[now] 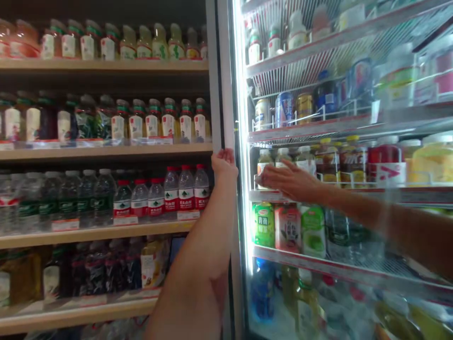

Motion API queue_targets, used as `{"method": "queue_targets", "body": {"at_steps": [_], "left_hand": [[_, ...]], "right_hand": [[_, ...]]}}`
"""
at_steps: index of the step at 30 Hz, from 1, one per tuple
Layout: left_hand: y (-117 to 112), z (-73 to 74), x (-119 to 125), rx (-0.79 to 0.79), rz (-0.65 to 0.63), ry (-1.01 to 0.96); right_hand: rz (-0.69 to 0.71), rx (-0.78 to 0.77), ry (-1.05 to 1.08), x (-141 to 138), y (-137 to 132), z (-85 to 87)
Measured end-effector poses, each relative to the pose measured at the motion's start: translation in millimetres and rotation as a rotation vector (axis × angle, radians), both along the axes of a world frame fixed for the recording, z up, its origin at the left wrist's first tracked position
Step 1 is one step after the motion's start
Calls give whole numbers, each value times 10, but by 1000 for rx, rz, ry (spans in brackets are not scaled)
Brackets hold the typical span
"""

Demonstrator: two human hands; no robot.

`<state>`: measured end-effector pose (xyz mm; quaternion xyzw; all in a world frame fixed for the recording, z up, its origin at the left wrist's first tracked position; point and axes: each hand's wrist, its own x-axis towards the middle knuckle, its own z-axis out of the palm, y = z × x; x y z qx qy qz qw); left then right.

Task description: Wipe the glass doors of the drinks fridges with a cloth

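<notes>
A person's bare right hand, blurred, spreads open with fingers outstretched at the left end of a red-edged cooler shelf; whether it touches anything cannot be told. Just behind the fingertips, at that shelf's left end, stands a small white-capped bottle with a pale label.

The left hand, fingers curled, is at the tall silver-grey upright frame along the cooler's left edge; whether it grips the frame cannot be told. A bright white vertical light strip runs just beside it.

Farther along the right hand's shelf, toward its right end, are dark brown bottles with yellow caps, a white-capped red bottle and a broad yellow container. On the shelf below, from the left end, stand a bright green drink container, a pinkish-red one and a second green one with a pale top. Above, a blue-and-white can stands beside a gold can.

Left of the frame, clear plastic bottles with red caps line the right end of a pale wooden shelf.
</notes>
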<state>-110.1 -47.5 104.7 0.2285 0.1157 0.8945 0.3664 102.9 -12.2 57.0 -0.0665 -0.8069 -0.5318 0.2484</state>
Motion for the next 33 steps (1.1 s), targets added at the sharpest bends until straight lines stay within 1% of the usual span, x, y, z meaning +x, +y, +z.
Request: {"method": "queue_targets", "body": {"at_steps": [3, 4, 5, 6, 8, 9, 10, 11, 12, 13, 15, 16, 17, 18, 20, 21, 22, 23, 25, 26, 27, 28, 31, 32, 33], "left_hand": [[57, -20, 23, 4, 79, 10], [75, -22, 26, 2, 109, 23], [94, -23, 31, -2, 140, 42], [113, -23, 38, -7, 172, 67], [153, -31, 70, -12, 239, 134], [172, -43, 98, -8, 275, 177], [192, -66, 134, 1, 309, 222], [210, -101, 178, 20, 332, 260], [227, -149, 225, 42, 368, 313], [244, -210, 272, 63, 433, 394], [279, -363, 350, 88, 647, 642], [298, -446, 374, 92, 778, 792], [317, -526, 384, 90, 904, 937], [335, -597, 381, 84, 1004, 1058], [364, -699, 347, 72, 1107, 1213], [373, -727, 324, 59, 1138, 1267], [378, -742, 303, 42, 1164, 1307], [380, -746, 290, 24, 1185, 1336], [372, -738, 300, -16, 1222, 1358], [363, -735, 325, -41, 1239, 1357], [352, -735, 362, -70, 1255, 1358], [340, -740, 407, -101, 1268, 1363], [313, -778, 534, -185, 1290, 1390], [311, -793, 562, -197, 1296, 1396], [314, -806, 581, -201, 1301, 1399]], "right_hand": [[-70, -26, 354, 59, -2, 13], [-80, -39, 412, 57, -6, -18], [-79, -47, 404, 46, -10, -80], [-66, -51, 338, 30, -15, -166], [-16, -51, 125, 19, -15, -341], [6, -51, 48, 36, -7, -395], [16, -56, 35, 70, 8, -409], [14, -65, 96, 118, 26, -383], [-1, -79, 219, 174, 44, -327], [-23, -93, 373, 231, 57, -258], [-60, -106, 641, 321, 59, -159], [-70, -103, 683, 350, 49, -152], [-73, -95, 641, 369, 36, -174], [-70, -85, 526, 382, 24, -211], [-70, -72, 241, 403, 14, -257], [-78, -70, 168, 417, 15, -232], [-90, -72, 188, 432, 18, -169], [-102, -75, 297, 447, 19, -77], [-112, -81, 618, 471, 7, 119], [-116, -85, 731, 480, -6, 181], [-128, -89, 766, 489, -21, 201], [-147, -92, 714, 506, -35, 179], [-217, -76, 302, 670, -54, -8], [-230, -60, 241, 775, -48, -49], [-237, -41, 276, 898, -36, -59]]}}
